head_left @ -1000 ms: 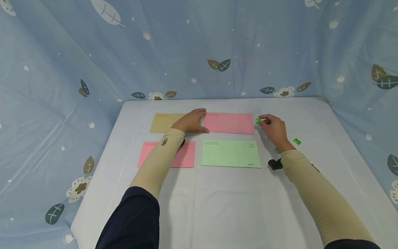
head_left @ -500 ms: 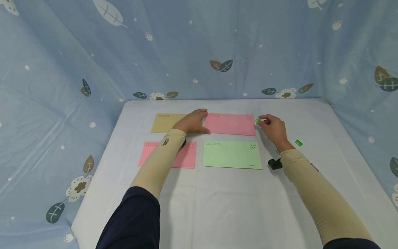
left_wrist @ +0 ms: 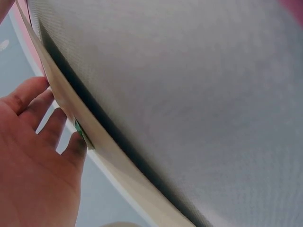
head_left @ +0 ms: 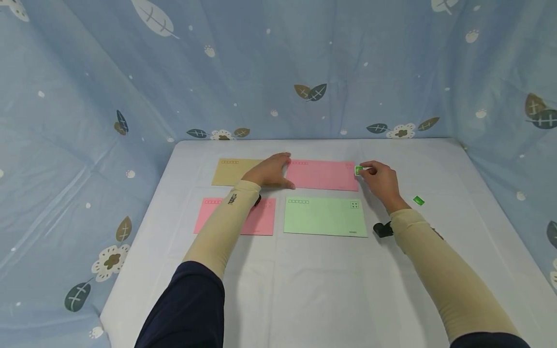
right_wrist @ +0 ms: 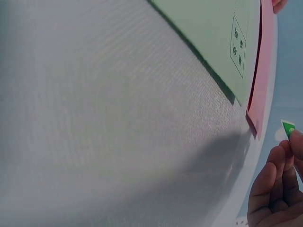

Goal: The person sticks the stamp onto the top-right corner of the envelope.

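Note:
Between its thumb and fingers, my right hand (head_left: 380, 182) pinches a small green stamp (head_left: 358, 170); in the right wrist view the stamp (right_wrist: 288, 128) stands up from the fingertips. It is at the right edge of the upper pink envelope (head_left: 322, 175), near the top corner. With fingers spread, my left hand (head_left: 271, 171) rests at that envelope's left edge and covers the right end of the tan envelope (head_left: 232, 172). In the left wrist view, a green stamp (left_wrist: 79, 127) lies on the tan envelope (left_wrist: 109, 142) by the little finger.
Below lie a green envelope (head_left: 324, 216) with a printed stamp box and another pink envelope (head_left: 263, 220), partly under my left forearm. One loose green stamp (head_left: 418, 200) lies right of my right wrist. A blue patterned curtain (head_left: 261, 63) surrounds the white table (head_left: 304, 290).
My right hand has shifted slightly left with the stamp, up to the pink envelope's edge. A loose stamp beside the right wrist is now hidden. The left hand stays put.

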Demonstrator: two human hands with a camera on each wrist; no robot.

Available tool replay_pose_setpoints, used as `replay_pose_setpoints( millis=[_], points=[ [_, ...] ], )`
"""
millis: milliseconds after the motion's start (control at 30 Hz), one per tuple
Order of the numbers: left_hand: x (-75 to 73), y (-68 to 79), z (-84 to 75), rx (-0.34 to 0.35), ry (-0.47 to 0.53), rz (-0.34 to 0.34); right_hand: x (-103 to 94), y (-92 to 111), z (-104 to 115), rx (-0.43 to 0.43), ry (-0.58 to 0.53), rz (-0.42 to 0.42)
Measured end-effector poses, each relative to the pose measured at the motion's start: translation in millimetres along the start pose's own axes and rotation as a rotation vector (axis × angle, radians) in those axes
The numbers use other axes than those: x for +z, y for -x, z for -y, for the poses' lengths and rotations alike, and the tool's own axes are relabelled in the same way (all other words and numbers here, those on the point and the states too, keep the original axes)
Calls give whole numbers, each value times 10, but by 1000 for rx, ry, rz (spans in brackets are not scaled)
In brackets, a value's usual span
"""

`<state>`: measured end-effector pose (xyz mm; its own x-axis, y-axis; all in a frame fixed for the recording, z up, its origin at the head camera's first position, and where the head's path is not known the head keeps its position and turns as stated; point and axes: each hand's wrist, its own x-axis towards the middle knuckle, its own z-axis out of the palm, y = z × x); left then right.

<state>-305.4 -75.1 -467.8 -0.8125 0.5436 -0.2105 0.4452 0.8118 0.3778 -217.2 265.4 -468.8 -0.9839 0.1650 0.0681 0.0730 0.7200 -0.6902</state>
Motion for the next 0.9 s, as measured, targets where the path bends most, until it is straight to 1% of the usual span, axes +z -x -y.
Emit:
replay_pose_setpoints(
  millis=[167,433,733,900],
  points=[
    [17,-12,25,-3,8,-6,30,-16,17,4,5,0],
    [13,16,-16,-8,9,-12,73,-28,59,11,-4,16],
    [-4,19,-22,-6,24,-7,129,-68,79,53,-18,31],
    [-18,38,-35,-7,21,-8,152,-77,79,42,-14,34]
  ],
)
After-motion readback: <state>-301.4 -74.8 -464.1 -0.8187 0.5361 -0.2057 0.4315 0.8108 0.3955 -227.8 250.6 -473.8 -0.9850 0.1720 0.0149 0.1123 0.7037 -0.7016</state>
